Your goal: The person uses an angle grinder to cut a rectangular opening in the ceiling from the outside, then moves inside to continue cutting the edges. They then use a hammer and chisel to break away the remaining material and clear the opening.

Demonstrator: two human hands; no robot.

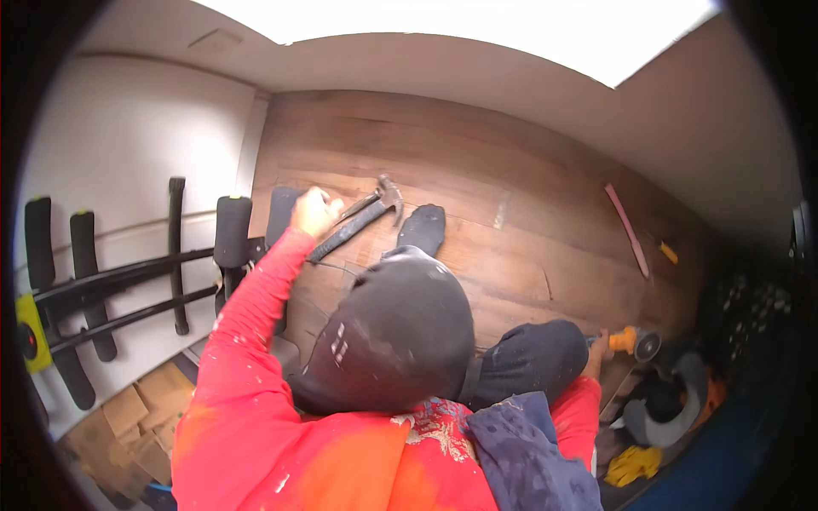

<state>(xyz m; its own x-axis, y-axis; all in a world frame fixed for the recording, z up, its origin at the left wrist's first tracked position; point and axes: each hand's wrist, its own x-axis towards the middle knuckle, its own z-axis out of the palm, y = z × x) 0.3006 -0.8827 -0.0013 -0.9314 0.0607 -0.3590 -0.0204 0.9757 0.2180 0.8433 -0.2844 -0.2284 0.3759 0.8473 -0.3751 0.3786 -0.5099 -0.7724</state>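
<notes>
My left hand (313, 214) is closed in a fist over the wooden floor (486, 162), beside a claw hammer (351, 230). The hammer lies slanted, with its metal head farther away and its dark handle toward me. A thin dark bar runs from near my left fingers along the hammer; whether the fist grips it I cannot tell. Low on the right, past my bent knee, my right hand (596, 353) is wrapped round an orange angle grinder (625, 341) with a round grey disc. My knee and sleeve partly cover that hand.
On the left stands a black frame (128, 274) with foam-padded bars. Torn cardboard (128, 413) lies below it. A pink strip (626, 228) and a small yellow object (669, 252) are on the floor at right. Near the grinder are a yellow cloth (635, 466) and dark piled items.
</notes>
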